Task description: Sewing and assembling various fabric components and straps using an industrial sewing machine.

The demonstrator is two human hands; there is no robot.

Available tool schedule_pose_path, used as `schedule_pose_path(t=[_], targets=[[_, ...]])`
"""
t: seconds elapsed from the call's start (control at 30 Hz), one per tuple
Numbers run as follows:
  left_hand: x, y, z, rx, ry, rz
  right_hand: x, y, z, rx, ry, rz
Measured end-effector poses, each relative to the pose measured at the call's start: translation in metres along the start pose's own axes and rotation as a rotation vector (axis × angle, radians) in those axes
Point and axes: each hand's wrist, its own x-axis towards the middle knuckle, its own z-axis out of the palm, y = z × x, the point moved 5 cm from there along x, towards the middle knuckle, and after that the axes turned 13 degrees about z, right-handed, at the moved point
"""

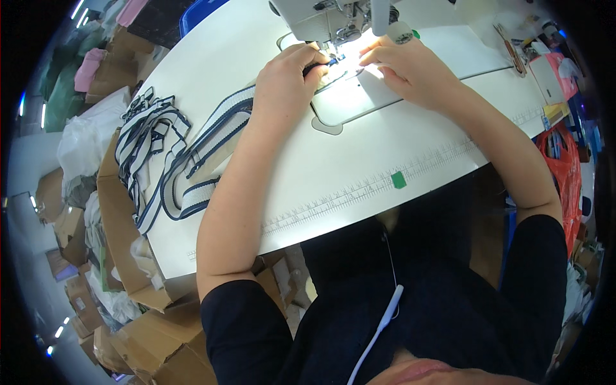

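At the sewing machine (308, 16), my left hand (292, 74) pinches a dark-edged strap (317, 64) beside the needle area at the top centre. My right hand (404, 70) lies just right of the needle, fingers bent and apart, their tips in the lamp's glare; whether they touch the strap is unclear. Navy-and-white striped webbing (196, 199) runs in loops from under my left forearm to a tangled pile (147, 128) on the white table (333, 167), whose front has a printed ruler and a small green patch (398, 179).
Cardboard boxes (170, 340) and white plastic-wrapped bundles (86, 141) crowd the floor at left. A blue bin edge (192, 19) shows behind the table. At right are tweezer-like tools (513, 51), small items along the table's end and a red plastic bag (561, 173) hanging beside it.
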Motion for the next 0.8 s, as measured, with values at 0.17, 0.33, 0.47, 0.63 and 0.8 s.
schedule_pose_path(t=[0.17, 0.33, 0.47, 0.63, 0.8], targets=[[-0.006, 0.006, -0.012, -0.014, -0.041, -0.037, -0.002, -0.010, -0.009, 0.072, -0.031, 0.021], [-0.016, 0.031, -0.017, -0.145, -0.227, -0.059, 0.000, -0.017, -0.011, 0.081, -0.133, -0.001], [-0.019, 0.051, -0.014, -0.065, -0.310, 0.012, -0.003, -0.015, -0.007, 0.109, -0.210, -0.083], [-0.033, 0.055, -0.011, -0.083, -0.180, 0.156, -0.008, -0.028, -0.008, 0.130, -0.177, -0.212], [-0.037, 0.061, -0.012, 0.008, -0.144, 0.142, -0.008, -0.034, -0.007, 0.059, -0.305, -0.143]])
